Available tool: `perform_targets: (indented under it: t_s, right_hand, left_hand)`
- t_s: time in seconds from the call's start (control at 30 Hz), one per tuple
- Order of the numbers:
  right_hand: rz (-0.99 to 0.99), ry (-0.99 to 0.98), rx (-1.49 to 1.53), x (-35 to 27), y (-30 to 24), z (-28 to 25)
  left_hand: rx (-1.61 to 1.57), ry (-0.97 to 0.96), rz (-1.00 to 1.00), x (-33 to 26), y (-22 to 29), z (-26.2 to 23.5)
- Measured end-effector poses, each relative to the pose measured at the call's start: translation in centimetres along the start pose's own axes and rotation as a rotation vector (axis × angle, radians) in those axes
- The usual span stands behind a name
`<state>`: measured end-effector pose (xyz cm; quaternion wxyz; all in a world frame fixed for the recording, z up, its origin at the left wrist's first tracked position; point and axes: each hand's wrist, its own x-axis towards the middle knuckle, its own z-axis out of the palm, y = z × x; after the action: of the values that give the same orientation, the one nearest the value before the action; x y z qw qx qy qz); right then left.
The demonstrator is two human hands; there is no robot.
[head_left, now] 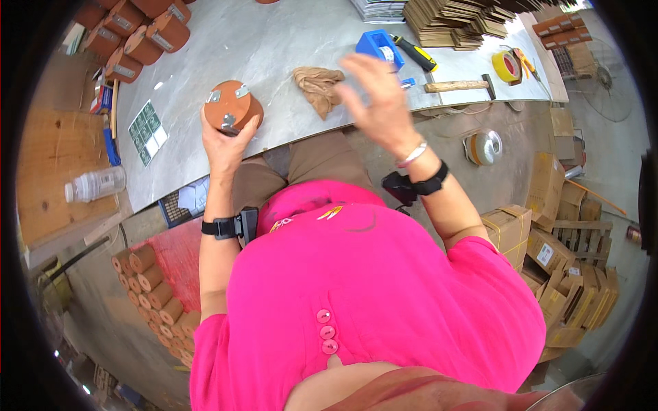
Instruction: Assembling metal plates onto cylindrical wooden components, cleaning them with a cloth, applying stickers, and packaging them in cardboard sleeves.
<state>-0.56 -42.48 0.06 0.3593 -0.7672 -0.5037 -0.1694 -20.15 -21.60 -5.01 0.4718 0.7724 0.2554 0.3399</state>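
Note:
At the table's near edge, my left hand (225,145) is wrapped round the near side of a terracotta-coloured round canister (226,106). Small metal fittings sit on the canister's top face. My right hand (380,103) is raised, slightly blurred, its fingers apart and nothing seen in them. Beside its fingertips a crumpled tan cloth (319,89) lies on the grey tabletop (267,41). Just beyond that hand are a blue dispenser (375,46) with a white roll and a yellow-and-black handled tool (415,53). A sheet of green labels (147,132) rests left of the canister.
Several similar canisters (168,31) are stacked at the far left. A hammer (460,86) and a yellow tape roll (506,66) lie on the right, before flat cardboard pieces (445,24). Cartons (507,233) stand on the floor at right. A plastic bottle (96,183) is at left.

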Motion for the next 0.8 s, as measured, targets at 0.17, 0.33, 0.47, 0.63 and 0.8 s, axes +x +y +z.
perform_targets:
  t_s: [0.17,0.33,0.47,0.63,0.8]
  right_hand:
    - [0.235,0.043,-0.376,-0.6,11.9,-5.8]
    - [0.294,-0.275,-0.463,-2.5,18.2,-5.1]
    - [0.335,-0.106,-0.238,-1.4,15.9,-6.9]
    - [0.152,-0.194,0.133,6.1,2.6,-8.5]
    - [-0.191,-0.459,0.309,9.9,-6.1,-4.4]
  left_hand:
    - [-0.019,0.0,0.004,0.0,0.3,0.3]
    - [-0.073,0.013,0.017,0.0,-0.2,0.7]
    - [-0.088,0.046,0.003,-0.2,-1.1,0.5]
    - [0.028,0.062,0.078,-0.2,-1.3,0.3]
    - [0.001,0.081,0.092,0.1,-2.1,0.8]
